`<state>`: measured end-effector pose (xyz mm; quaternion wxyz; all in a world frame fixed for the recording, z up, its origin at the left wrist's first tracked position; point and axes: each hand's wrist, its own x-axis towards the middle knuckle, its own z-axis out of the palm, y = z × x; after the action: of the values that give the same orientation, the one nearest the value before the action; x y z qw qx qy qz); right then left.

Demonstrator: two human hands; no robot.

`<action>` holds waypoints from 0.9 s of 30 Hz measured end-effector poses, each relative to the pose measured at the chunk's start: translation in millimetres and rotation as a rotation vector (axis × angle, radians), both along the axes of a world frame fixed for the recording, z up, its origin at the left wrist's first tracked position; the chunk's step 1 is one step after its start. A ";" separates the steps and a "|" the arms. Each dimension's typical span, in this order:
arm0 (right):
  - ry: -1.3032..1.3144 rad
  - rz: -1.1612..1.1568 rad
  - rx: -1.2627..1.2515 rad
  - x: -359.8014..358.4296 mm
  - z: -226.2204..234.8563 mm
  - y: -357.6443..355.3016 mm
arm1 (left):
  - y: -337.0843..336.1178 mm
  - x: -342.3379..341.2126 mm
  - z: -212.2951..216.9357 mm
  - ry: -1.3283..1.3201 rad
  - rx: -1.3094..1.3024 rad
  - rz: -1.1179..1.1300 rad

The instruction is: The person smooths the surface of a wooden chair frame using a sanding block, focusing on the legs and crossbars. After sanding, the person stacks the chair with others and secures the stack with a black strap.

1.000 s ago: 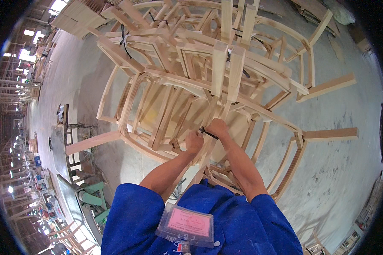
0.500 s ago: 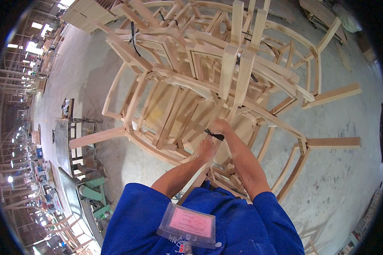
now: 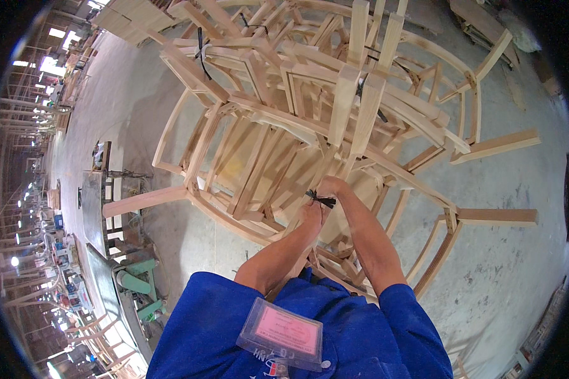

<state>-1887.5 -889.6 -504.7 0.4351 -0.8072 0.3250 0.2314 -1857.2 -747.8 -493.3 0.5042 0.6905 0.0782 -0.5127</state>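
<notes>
Both my hands are close together at a black tie strap [image 3: 323, 200] in the middle of a stack of bare wooden chair frames. My left hand [image 3: 312, 215] is closed just below the strap, and its fingers are partly hidden. Just above it, my right hand [image 3: 330, 187] is bent inward and closed at the strap's upper side. The strap lies bunched against pale wooden chair legs [image 3: 339, 161] that slant past my hands. Around them are the joined chair frames [image 3: 278, 114], with flat wooden seat panels [image 3: 234, 158] beneath.
More black ties [image 3: 201, 54] bind the frames farther back. Chair legs stick out left [image 3: 146, 201] and right [image 3: 496, 216]. On the left stand a dark workbench [image 3: 93, 211] and a green metal machine stand [image 3: 136, 284]. Wooden boards [image 3: 133, 19] lie at the far left.
My left hand has shifted slightly right and upward, closer to my right hand. The black strap looks more bunched between them. The chairs stay in place.
</notes>
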 end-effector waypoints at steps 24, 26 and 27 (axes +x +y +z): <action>-0.548 -0.485 -0.102 -31.5 3.8 57.0 | 2.8 13.3 -15.8 -0.508 0.178 -0.375; -0.729 -0.236 -0.560 -32.1 0.7 61.6 | 3.3 11.1 -10.3 -0.545 0.166 -0.432; -0.664 -0.397 -0.276 -35.5 -4.1 62.5 | 3.8 12.8 -3.8 -0.558 0.156 -0.479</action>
<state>-1923.0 -827.1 -508.9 0.4401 -0.8103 0.3445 -0.1761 -1844.3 -744.0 -497.1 0.3178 0.8387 -0.1872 -0.4007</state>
